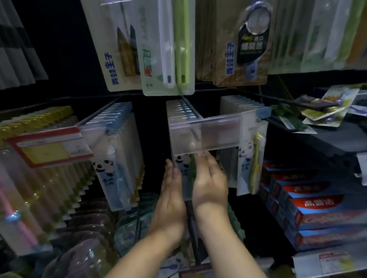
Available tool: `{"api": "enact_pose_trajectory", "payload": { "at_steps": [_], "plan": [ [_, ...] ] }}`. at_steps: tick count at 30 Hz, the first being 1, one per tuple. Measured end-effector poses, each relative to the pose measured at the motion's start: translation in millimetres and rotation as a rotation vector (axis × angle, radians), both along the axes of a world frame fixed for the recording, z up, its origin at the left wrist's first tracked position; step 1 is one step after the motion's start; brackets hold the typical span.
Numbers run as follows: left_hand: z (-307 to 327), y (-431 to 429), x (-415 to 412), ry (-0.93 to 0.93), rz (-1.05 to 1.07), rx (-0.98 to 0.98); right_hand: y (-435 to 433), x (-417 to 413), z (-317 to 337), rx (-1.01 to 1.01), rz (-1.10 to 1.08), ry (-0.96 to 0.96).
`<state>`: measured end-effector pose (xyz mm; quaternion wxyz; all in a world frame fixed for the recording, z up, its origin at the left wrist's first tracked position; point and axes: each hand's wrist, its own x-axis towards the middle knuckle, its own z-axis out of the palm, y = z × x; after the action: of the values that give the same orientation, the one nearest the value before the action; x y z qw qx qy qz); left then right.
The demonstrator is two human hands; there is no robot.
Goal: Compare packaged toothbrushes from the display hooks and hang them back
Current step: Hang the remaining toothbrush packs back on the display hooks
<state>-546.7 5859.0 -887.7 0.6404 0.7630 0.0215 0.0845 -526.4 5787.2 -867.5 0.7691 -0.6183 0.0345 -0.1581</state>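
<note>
Both forearms reach in from the near edge. My left hand (171, 189) and right hand (209, 180) are flat, fingers straight and palms facing, flanking the front panda-printed clear toothbrush pack (183, 163). They appear to press its side edges, nothing curled round it, probably to steady it square to the hook.

The pack hangs mid-rack under a clear plastic label holder (208, 135), on a black wire hook (190, 109) running far.

Red-and-blue toothpaste boxes (324, 214) are stacked right. A green-and-white twin toothbrush pack (168, 53) hangs above. Dim store rack, lighting poor.
</note>
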Motion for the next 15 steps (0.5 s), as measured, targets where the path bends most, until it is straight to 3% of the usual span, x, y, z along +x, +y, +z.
{"api": "enact_pose_trajectory", "payload": {
  "at_steps": [3,10,15],
  "plan": [
    [2,3,-2,0.024,0.007,0.088,-4,-2,-1,-0.043,-0.03,-0.005],
    [-6,24,-23,-0.066,0.267,0.725,-32,-14,-4,-0.211,-0.144,-0.063],
    [12,2,-43,-0.316,0.049,0.73,-58,-19,4,-0.23,-0.498,-0.157]
  ]
}}
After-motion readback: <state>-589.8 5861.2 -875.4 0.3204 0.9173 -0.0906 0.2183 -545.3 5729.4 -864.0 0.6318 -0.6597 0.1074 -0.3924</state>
